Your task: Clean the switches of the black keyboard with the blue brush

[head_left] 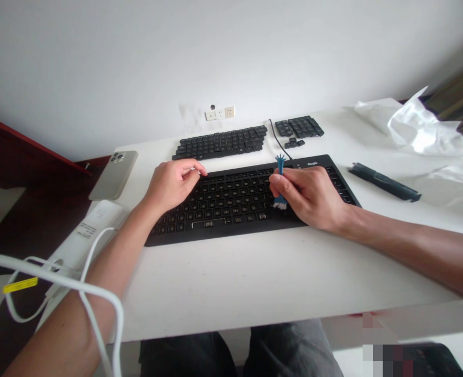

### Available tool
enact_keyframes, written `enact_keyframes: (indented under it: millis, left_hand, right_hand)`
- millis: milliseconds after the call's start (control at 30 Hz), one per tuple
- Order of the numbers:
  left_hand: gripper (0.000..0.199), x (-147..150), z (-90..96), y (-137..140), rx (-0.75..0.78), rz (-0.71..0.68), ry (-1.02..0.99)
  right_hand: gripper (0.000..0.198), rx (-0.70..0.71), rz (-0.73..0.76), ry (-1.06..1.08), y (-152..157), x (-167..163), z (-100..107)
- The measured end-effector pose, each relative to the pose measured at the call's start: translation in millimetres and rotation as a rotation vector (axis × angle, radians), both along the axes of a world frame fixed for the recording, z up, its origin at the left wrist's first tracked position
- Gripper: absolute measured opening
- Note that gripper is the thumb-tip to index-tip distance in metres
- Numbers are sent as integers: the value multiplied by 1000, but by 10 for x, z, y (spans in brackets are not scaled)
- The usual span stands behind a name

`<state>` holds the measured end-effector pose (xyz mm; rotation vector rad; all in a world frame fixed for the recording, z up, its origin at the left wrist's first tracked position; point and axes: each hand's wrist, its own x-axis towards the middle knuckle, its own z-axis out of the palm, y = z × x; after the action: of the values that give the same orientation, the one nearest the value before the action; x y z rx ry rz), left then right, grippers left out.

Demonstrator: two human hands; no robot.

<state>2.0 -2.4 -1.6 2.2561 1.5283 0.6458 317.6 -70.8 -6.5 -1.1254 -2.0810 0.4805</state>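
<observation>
A black keyboard frame (231,201) with its keycaps removed lies on the white table (255,277). My left hand (172,183) rests curled on the frame's upper left corner, holding it steady. My right hand (310,193) grips a small blue brush (280,180) upright, bristles down on the frame's right middle. The removed keycaps are laid out in rows behind the frame: a main block (221,142) and a number-pad block (299,126) with a few loose caps (294,142).
A phone (113,174) lies face down at the table's left edge, above a white box (86,235) with white cables (58,283). A black bar (384,181) and crumpled white wrapping (420,128) lie at the right. Wall sockets (219,112) sit behind.
</observation>
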Motion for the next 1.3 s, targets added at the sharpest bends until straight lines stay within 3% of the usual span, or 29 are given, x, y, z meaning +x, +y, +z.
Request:
enact_keyframes:
  millis: [700, 1300]
  left_hand:
    - [28, -2, 7, -10, -11, 2, -1]
    - [28, -12, -3, 0, -5, 0, 0]
  right_hand:
    - [61, -51, -28, -56, 46, 20, 39]
    - [60, -4, -73, -20, 46, 15, 26]
